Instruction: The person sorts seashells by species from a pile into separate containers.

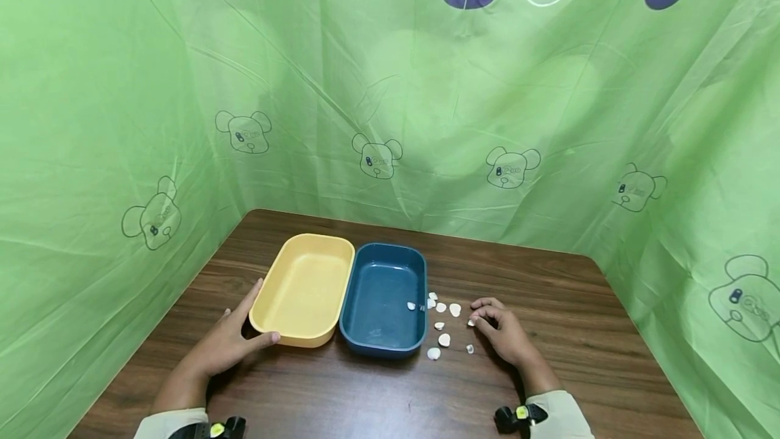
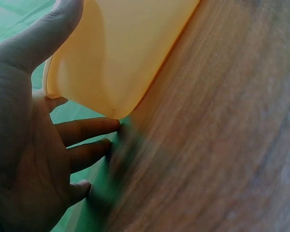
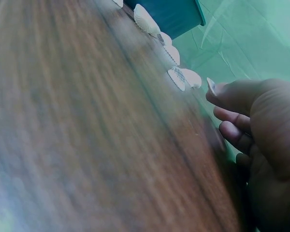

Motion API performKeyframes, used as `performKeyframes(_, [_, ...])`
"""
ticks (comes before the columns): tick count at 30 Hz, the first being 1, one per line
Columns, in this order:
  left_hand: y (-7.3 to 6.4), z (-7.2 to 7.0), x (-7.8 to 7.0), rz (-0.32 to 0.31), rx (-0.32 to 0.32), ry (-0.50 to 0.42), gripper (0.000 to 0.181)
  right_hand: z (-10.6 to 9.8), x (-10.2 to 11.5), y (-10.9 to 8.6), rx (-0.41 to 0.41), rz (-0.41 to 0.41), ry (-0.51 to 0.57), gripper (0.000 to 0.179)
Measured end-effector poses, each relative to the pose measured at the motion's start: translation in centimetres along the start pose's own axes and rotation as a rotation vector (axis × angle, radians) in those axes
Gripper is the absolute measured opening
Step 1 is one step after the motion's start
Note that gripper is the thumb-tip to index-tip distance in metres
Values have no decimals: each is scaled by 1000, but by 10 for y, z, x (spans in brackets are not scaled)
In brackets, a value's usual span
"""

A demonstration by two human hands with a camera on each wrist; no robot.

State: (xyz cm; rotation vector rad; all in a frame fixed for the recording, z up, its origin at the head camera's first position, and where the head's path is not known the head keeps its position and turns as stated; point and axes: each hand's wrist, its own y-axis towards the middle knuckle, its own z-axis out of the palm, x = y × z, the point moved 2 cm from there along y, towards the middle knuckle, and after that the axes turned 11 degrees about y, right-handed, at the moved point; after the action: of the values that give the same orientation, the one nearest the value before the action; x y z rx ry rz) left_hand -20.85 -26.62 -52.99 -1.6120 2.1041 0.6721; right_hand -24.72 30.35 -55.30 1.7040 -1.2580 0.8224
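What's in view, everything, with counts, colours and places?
Yellow tray: one, yellow, on the table, left of the blue tray
Blue tray: one, dark blue, beside the yellow tray
Shells: roughly ten, white, mostly right of the blue tray, one inside it
Table: one, brown, beneath the trays
Curtain: count unclear, green, behind and beside the table
Wrist devices: two, black, one on each wrist
Sleeves: two, pale, bottom edge
Left hand: one, bare, at the yellow tray's near-left corner
Right hand: one, bare, pinching a shell right of the trays
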Motion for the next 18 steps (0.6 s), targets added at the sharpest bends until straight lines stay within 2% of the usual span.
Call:
performKeyframes(4, [0,0,1,-2,2,-13,118,-1,2,0,2,-9,-2,18])
performKeyframes(14, [1,1,2,1,-1,-13,118,-9,15,6,-1,55,13,15])
performKeyframes(18, [1,1,0,3,1,-9,118,-9,18,10,1,48,5,17])
